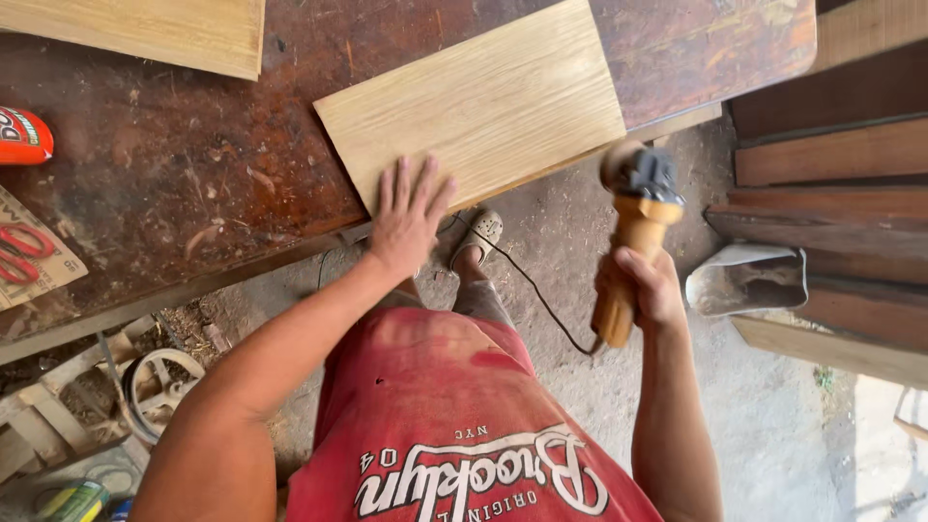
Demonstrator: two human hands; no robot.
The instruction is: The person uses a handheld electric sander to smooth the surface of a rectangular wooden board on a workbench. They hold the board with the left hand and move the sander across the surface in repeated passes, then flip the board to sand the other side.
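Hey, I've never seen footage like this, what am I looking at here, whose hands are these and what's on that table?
This is one picture from a camera worn on a person's head, looking down, so the arms and red shirt are that person's own. The left hand lies flat, fingers spread, on a pale wooden board on a dark, worn workbench. The right hand grips the yellow handle of a corded power tool, held beside the bench edge, off the board. Another pale board lies at the top left, with a red-orange container and packaged red scissors at the left edge.
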